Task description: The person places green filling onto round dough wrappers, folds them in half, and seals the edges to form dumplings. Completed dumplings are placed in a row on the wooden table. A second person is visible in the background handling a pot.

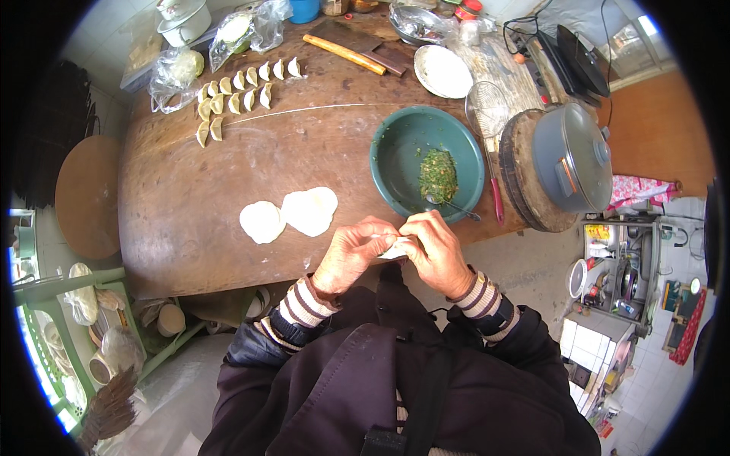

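Between my fingertips, just off the table's near edge, is a folded dumpling [393, 251] in a white wrapper. My left hand [353, 251] pinches its left end, and my right hand [436, 251] grips the other end; the fingers hide much of it. Flat round dough wrappers [262, 222] lie on the wooden table [188, 199] to the left, some overlapping. Just beyond my right hand stands a green basin [393, 165] with a mound of chopped green filling [438, 176]. A metal spoon [456, 208] rests in it, its handle over the rim.
Several shaped dumplings [234, 104] stand in rows at the far left. A cleaver [348, 48] lies at the back, near a white bowl [443, 71]. Right of the basin are a wire skimmer [486, 111] and a lidded grey pot [562, 159] on round chopping boards [516, 165].
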Motion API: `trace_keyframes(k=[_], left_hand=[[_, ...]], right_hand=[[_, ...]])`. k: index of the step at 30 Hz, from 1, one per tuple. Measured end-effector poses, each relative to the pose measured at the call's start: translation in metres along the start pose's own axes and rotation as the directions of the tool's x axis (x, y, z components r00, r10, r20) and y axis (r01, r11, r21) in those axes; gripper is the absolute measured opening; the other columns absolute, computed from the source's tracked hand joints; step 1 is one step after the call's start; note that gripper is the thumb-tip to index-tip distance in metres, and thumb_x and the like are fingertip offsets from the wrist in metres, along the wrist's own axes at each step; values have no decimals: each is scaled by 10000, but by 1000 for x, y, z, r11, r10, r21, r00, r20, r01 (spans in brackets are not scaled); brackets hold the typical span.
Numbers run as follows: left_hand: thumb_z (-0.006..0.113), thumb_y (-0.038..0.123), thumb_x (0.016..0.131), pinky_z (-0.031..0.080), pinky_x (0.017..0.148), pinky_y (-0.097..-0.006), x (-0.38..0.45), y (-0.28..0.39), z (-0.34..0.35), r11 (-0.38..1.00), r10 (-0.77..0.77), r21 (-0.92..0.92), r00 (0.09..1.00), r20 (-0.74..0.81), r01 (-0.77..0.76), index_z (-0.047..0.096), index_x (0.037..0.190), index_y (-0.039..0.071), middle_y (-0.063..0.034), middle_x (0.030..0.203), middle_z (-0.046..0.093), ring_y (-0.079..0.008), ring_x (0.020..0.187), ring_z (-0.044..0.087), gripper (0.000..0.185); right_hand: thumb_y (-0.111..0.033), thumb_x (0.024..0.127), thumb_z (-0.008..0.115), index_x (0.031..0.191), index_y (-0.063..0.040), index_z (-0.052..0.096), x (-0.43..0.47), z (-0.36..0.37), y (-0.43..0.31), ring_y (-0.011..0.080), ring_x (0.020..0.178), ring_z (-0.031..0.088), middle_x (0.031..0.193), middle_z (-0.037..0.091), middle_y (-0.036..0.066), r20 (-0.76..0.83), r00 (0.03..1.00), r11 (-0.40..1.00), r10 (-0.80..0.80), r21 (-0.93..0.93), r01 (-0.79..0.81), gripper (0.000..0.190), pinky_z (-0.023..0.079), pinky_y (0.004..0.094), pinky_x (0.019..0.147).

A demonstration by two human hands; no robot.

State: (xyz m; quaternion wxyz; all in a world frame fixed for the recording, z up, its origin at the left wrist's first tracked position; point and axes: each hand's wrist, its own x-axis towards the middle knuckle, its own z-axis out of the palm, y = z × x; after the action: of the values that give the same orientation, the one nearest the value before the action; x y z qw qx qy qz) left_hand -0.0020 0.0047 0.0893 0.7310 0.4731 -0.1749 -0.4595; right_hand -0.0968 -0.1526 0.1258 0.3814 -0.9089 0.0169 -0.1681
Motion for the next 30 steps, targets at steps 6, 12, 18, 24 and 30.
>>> trace_keyframes(k=[6, 12, 18, 24, 30], left_hand=[[551, 128, 972, 455, 870, -273, 0, 11, -1, 996, 17, 86, 999, 50, -22, 673, 1022, -20, -61, 1017, 616, -129, 967, 564, 198], [504, 137, 995, 446, 894, -264, -5, 24, 3, 992, 89, 87, 993, 72, -95, 615, 1155, 15, -50, 1076, 616, -117, 1016, 561, 230], [590, -2, 913, 464, 943, -329, -9, 24, 10, 961, 266, 37, 953, 146, -274, 581, 1172, 45, -72, 1203, 540, -169, 1131, 530, 264], [626, -72, 858, 473, 940, -330, -10, 21, 10, 949, 255, 164, 961, 102, -269, 634, 1040, 31, -64, 1181, 536, -169, 1105, 543, 209], [651, -58, 847, 470, 913, -311, -12, 20, 14, 956, 235, 166, 970, 56, -241, 665, 1028, 41, -64, 1178, 549, -153, 1050, 557, 208]], right_hand=[[-30, 818, 653, 864, -37, 550, 1, -9, 2, 288, 800, 537, 852, 562, 95, 43, 998, 998, -45, 54, 42, 113, 458, 370, 715], [-29, 855, 625, 860, -39, 540, 1, -16, -2, 271, 792, 535, 841, 558, 88, 40, 999, 985, 31, 171, -37, 85, 456, 355, 727], [-67, 890, 610, 878, -26, 533, -2, -17, -1, 246, 781, 543, 832, 547, 87, 37, 991, 951, 131, 278, -136, 88, 456, 330, 724], [-83, 905, 607, 892, -14, 534, -5, -17, -2, 192, 736, 536, 828, 536, 76, 55, 984, 930, 172, 321, -180, 101, 453, 300, 683], [-79, 905, 606, 899, -11, 538, -7, -15, 0, 181, 720, 532, 831, 534, 76, 41, 989, 930, 145, 335, -150, 96, 453, 295, 675]])
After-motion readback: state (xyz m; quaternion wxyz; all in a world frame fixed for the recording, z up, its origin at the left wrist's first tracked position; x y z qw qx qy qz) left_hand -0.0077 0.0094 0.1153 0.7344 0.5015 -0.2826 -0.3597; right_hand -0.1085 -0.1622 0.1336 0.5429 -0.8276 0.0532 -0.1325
